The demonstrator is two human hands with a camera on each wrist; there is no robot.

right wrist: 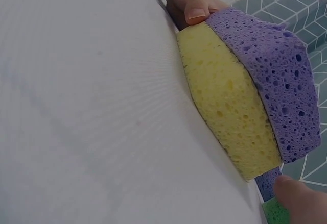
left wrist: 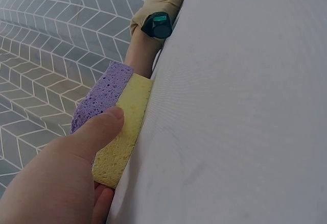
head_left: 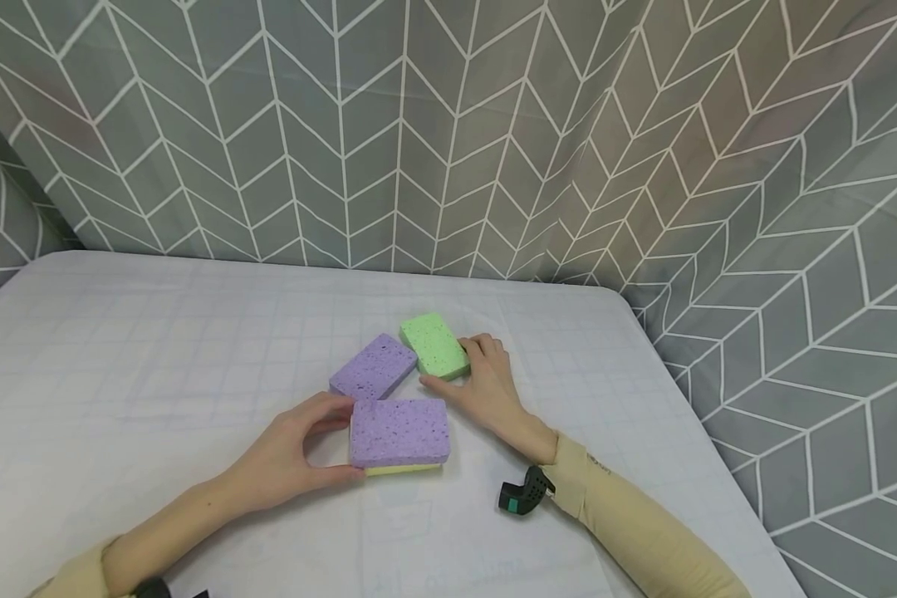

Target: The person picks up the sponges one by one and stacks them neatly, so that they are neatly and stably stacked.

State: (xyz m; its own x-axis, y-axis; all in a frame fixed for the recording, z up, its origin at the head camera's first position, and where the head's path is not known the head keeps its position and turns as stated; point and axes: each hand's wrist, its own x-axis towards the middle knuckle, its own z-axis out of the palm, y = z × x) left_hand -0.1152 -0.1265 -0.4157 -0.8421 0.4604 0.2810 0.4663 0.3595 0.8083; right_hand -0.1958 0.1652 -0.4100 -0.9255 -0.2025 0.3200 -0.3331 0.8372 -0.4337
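Observation:
A purple sponge (head_left: 399, 432) lies flat on top of a yellow sponge (left wrist: 125, 132), and the two make a small stack on the table. My left hand (head_left: 284, 457) grips this stack at its left end, thumb on the near side and fingers on the far side. Behind it, a second purple sponge (head_left: 374, 368) lies at a slant. Its right corner meets a green sponge (head_left: 435, 345). My right hand (head_left: 489, 390) holds the green sponge by its near end, between thumb and fingers. The right wrist view shows only a corner of the green sponge (right wrist: 276, 211).
The table (head_left: 157, 357) has a white cloth with faint grid lines. Grey curtains (head_left: 374, 124) with a white zigzag pattern hang behind it and along the right side. A black wrist camera (head_left: 523, 492) sits at the right cuff.

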